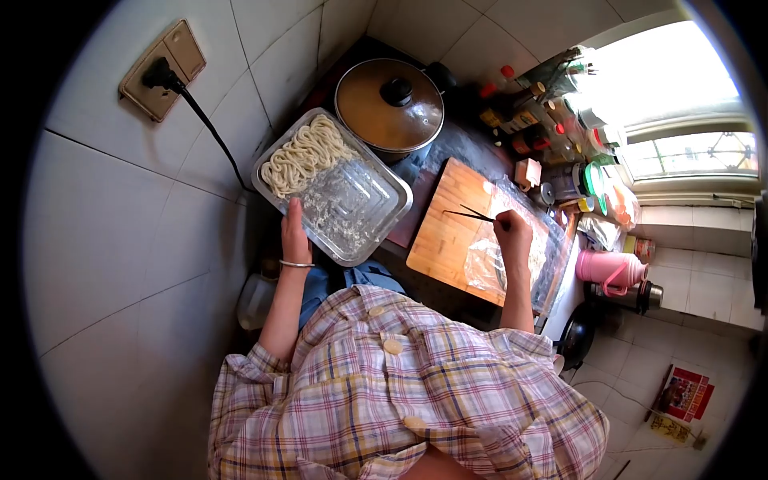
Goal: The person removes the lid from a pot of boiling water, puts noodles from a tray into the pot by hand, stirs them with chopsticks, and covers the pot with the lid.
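Note:
My left hand (295,235) grips the left edge of a clear rectangular tray (376,196), its thumb on the rim. Thick pale noodles (308,158) lie heaped at the tray's far end, and white flour dusts the rest of its floor. Dark chopsticks (474,214) are held in my right hand (513,230), with their tips over a wooden cutting board (448,228). Crumpled clear plastic (485,262) lies on the board just below that hand. The tray's far corner is beside a lidded pan (390,104).
Bottles and jars (532,120) crowd the counter's back by the window. A pink thermos (612,270) stands to the right, near a dark pan (576,336). At the left, a black cord (210,124) hangs from a wall socket (180,52) down behind the tray.

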### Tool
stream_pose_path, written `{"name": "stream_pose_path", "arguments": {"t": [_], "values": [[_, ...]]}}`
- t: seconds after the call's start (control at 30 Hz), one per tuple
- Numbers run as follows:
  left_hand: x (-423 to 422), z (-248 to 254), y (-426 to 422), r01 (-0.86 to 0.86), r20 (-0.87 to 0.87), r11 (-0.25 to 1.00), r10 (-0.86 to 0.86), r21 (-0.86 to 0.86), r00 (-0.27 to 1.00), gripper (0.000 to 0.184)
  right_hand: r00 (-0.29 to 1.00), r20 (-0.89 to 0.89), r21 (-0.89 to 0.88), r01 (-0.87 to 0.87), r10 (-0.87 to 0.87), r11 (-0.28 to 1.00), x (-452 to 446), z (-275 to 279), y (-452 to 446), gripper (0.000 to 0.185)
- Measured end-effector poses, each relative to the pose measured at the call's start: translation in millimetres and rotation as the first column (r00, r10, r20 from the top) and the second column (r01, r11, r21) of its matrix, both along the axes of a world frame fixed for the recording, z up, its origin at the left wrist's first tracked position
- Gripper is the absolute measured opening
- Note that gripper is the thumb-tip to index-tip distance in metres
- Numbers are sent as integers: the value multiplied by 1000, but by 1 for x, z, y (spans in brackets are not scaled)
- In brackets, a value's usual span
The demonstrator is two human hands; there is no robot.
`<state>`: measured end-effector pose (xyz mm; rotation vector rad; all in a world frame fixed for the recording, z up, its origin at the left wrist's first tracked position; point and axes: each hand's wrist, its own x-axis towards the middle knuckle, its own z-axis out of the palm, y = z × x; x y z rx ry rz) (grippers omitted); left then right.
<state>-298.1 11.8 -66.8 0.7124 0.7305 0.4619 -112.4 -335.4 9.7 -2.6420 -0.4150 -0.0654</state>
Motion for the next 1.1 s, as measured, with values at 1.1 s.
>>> {"name": "stream_pose_path", "arguments": {"t": [1.1], "values": [[7, 16, -5, -12, 17, 999, 12, -33, 1000, 48, 965, -82, 449, -187, 248, 874, 129, -39, 140, 27]]}}
